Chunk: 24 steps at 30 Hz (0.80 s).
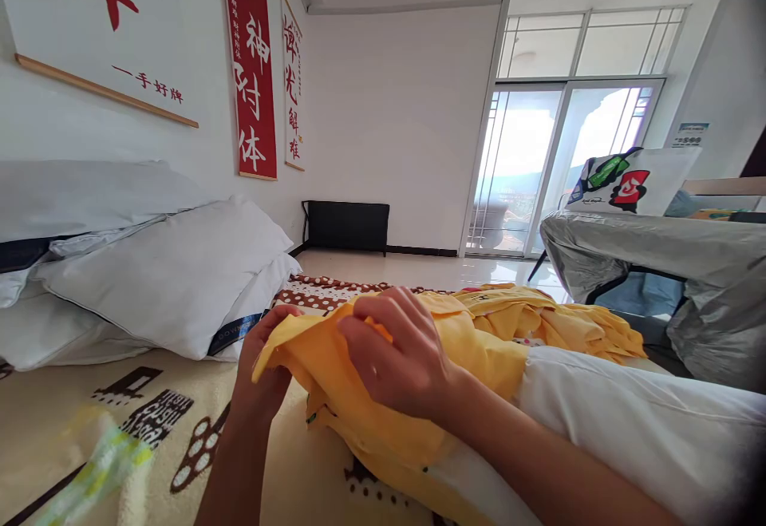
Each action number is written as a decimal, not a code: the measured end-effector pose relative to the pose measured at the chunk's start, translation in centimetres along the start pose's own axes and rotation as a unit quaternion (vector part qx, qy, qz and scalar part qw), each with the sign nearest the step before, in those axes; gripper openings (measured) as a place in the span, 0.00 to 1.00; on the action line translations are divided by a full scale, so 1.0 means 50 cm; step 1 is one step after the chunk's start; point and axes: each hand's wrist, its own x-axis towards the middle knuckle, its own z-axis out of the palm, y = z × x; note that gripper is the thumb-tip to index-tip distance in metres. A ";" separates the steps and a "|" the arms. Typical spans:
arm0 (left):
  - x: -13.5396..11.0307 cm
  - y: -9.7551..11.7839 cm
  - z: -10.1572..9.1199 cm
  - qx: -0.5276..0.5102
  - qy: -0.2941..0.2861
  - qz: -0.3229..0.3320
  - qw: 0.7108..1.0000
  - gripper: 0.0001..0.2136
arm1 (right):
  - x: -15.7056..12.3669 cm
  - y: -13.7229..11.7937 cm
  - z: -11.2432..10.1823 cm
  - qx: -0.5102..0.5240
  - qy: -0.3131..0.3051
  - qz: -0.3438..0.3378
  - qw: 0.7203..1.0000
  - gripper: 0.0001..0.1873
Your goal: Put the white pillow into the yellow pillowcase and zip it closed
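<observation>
A yellow pillowcase (484,362) covers one end of a white pillow (622,398), whose bare part stretches off to the right. Pinched together, the fingers of my right hand (395,358) grip the cloth near its left end. My left hand (260,370) holds the case's far left corner, with its fingers partly hidden behind the fabric. Between the two hands the cloth is lifted and folded. Small dark spots show along the lower yellow edge. Behind the pillow lies more crumpled yellow cloth (550,314).
Several white pillows (173,270) are heaped at the left. Beneath everything is a cream patterned blanket (287,478); brown dotted cloth (317,290) lies beyond. A silver-covered table (646,239) bearing a printed bag (634,183) stands right, near glass sliding doors (527,167). A black folded item (347,225) leans against the wall.
</observation>
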 end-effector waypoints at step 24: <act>0.002 -0.003 -0.023 0.147 0.108 0.085 0.979 0.13 | 0.013 -0.006 0.070 -0.002 -0.135 0.079 0.988 0.08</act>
